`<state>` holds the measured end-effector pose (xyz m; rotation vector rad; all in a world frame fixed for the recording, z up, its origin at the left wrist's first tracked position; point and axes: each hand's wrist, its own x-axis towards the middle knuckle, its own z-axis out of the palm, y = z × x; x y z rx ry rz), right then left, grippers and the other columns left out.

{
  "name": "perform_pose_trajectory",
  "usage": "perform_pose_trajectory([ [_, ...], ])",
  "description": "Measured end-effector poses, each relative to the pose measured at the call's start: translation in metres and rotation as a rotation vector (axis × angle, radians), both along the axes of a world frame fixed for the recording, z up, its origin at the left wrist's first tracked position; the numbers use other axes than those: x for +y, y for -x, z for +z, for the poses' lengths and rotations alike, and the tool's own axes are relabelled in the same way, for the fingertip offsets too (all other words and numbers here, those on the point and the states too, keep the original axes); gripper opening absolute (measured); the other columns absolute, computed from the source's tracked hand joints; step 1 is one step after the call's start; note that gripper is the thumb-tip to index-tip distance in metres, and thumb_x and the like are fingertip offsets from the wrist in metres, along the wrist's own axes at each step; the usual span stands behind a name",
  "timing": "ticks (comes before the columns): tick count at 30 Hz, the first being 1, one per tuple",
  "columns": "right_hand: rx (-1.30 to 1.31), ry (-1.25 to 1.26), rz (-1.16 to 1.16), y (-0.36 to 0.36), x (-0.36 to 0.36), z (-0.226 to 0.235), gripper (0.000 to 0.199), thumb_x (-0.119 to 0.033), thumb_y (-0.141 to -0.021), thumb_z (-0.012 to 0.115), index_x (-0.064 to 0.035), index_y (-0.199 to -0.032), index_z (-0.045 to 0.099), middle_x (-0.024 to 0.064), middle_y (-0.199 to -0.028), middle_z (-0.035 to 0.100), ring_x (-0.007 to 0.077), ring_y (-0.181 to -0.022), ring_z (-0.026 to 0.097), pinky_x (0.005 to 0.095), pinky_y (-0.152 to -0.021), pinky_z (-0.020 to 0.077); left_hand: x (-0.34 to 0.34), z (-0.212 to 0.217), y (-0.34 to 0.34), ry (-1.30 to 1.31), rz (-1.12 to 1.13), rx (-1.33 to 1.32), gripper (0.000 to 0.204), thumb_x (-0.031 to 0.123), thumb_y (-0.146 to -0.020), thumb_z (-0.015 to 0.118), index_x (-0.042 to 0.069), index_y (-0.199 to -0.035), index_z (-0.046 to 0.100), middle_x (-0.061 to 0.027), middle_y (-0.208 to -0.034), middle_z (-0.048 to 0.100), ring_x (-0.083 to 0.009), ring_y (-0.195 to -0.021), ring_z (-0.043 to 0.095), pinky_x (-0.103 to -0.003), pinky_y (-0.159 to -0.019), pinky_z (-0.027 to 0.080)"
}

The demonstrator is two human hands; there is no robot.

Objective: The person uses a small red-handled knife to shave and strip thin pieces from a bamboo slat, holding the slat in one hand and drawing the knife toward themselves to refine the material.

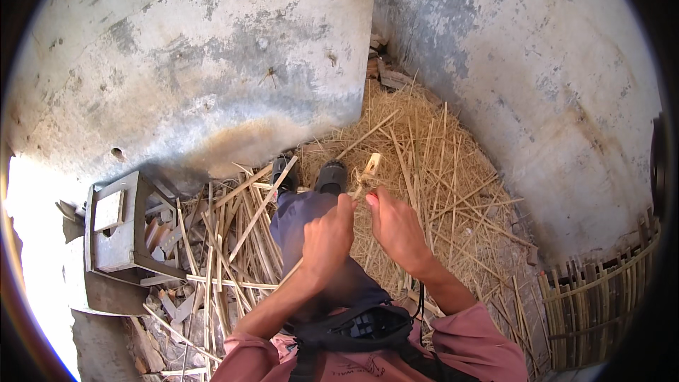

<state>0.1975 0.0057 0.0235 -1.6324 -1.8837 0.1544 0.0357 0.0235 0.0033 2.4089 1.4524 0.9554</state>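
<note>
My left hand [327,235] and my right hand [396,226] are close together above my knees, both closed on a thin pale bamboo strip [368,168]. The strip's split upper end pokes out just above my fingers, and its lower part runs down to the left under my left forearm. Below the hands are my dark trousers [300,216] and two dark shoes [331,175] resting on the straw-covered ground.
Bamboo strips and shavings [431,163] cover the ground in a corner of weathered plaster walls [212,49]. A small grey wooden stool [117,226] lies at left among split canes [219,240]. A woven bamboo panel [601,304] stands at lower right.
</note>
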Motion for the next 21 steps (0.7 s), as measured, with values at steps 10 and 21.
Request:
perform_pose_trajectory([
  [10, 0.011, 0.057, 0.099, -0.013, 0.002, 0.002, 0.032, -0.03, -0.115, 0.052, -0.0006, -0.105, 0.059, 0.0263, -0.076, 0.069, 0.0478, -0.073, 0.071, 0.0566, -0.061, 0.0529, -0.001, 0.001, 0.011, 0.009, -0.034, 0.109, 0.018, 0.022, -0.112, 0.058, 0.009, -0.106, 0.047, -0.0125, -0.076, 0.065, -0.0388, -0.061, 0.071, -0.052, -0.049, 0.052],
  [21, 0.229, 0.165, 0.212, -0.031, 0.006, -0.003, 0.04, -0.033, -0.117, 0.048, 0.0031, -0.104, 0.059, 0.0305, -0.082, 0.066, 0.0537, -0.08, 0.067, 0.06, -0.069, 0.0488, -0.005, -0.009, 0.004, -0.07, -0.052, 0.152, 0.019, 0.023, -0.112, 0.057, 0.009, -0.103, 0.049, -0.0098, -0.073, 0.064, -0.033, -0.058, 0.071, -0.045, -0.046, 0.053],
])
